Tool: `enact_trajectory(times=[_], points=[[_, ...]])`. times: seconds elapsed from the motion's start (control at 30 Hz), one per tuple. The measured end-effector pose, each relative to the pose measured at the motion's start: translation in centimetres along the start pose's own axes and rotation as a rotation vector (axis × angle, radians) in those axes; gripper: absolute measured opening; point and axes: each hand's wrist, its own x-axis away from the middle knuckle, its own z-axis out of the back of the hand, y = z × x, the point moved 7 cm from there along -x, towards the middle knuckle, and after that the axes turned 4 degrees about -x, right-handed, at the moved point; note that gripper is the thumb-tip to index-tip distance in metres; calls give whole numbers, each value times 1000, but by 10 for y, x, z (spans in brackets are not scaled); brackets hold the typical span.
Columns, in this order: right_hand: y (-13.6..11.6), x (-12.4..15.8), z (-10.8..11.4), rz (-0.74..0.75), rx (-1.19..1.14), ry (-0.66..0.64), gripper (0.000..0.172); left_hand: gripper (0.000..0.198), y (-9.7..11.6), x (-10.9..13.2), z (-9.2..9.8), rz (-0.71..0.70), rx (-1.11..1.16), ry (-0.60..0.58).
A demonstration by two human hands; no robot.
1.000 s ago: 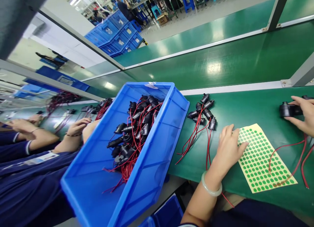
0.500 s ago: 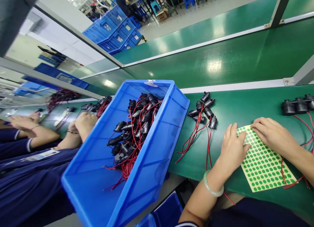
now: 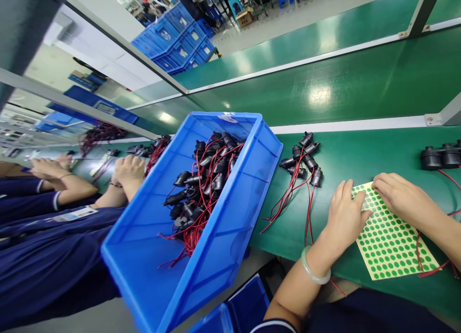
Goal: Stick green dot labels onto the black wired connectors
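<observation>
A cream sheet with rows of green round stickers (image 3: 394, 242) lies on the green bench at the right. My left hand (image 3: 345, 215), below a pale bangle, rests on the sheet's upper left edge with thumb and forefinger apart. Across the top edge of the sheet lies my right hand (image 3: 401, 196), its fingers bent and close together; what its fingertips hold, if anything, is too small to make out. Left of my hands is a small group of black connectors with red wires (image 3: 309, 162). More black connectors (image 3: 432, 158) stand at the far right, their red wires running beside my right forearm.
A big blue bin (image 3: 230, 246) of black parts with red wires stands left of my hands. Beyond it, other people's hands (image 3: 129, 172) work along the bench. A metal frame post (image 3: 421, 11) and white rail (image 3: 345, 124) run behind the bench.
The whole view has shifted slightly, so the bin and bench appear a little further right. Both hands keep nearly the same place on the sheet.
</observation>
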Motion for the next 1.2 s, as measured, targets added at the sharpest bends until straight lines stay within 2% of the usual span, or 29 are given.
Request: enact_trajectory(times=[0.13,0.5,0.77,0.97,1.03,1.1,1.2], points=[[5,-3,-4,34,-46,-31,19,42,-1,0,-2,0,-4,10],[6,0,-7,74,-78,7,18,43,0,0,-1,-7,13,26],[13,3,-11,100,-158,-28,18,46,-1,1,-3,-14,-16,52],[14,-5,-15,77,-147,-31,18,45,1,2,-6,-23,-37,69],[12,-6,-12,53,-152,-4,18,43,0,1,-1,-35,-26,119],[11,-5,-9,22,-175,20,19,39,-5,0,12,-10,-11,222],[12,-2,-5,-5,-249,28,22,35,-33,4,38,225,-71,398]])
